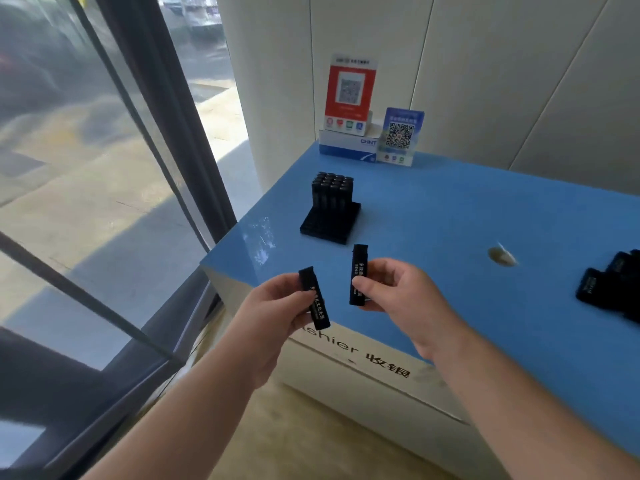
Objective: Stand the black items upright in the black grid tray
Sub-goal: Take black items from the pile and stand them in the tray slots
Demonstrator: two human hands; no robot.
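Fingers (304,299) of left hand (277,306) curled round one black lighter (314,295), tilted, cap end toward 11 o'clock; fingers of right hand (398,289) pinching a second black lighter (358,274), near upright, both held clear above the near corner of the blue counter (450,220)

Black grid tray (330,221) sitting at 12 o'clock from the hands, well apart; far rows already filled with upright lighters (331,192), near rows bare. Loose pile of black lighters (613,285) lying at 3 o'clock near the frame edge

To do the step well: carry one lighter at a time over a bare near cell, turn it plumb with the cap end up, match it to the standing ones, lower straight down, release only once seated. Best to straighten the left one before lowering, and to approach from the near side so knuckles stay off the standing rows; probably wise to fill next to the filled rows first

Readable writing: white Chinese characters printed down both held lighters, too small to read surely; "CHNT" on the white and blue box (348,147) at the back; "ashier 收银" on the counter's white front. Red QR code sign (349,95) on the box, blue QR code sign (400,136) beside it, small print blurred
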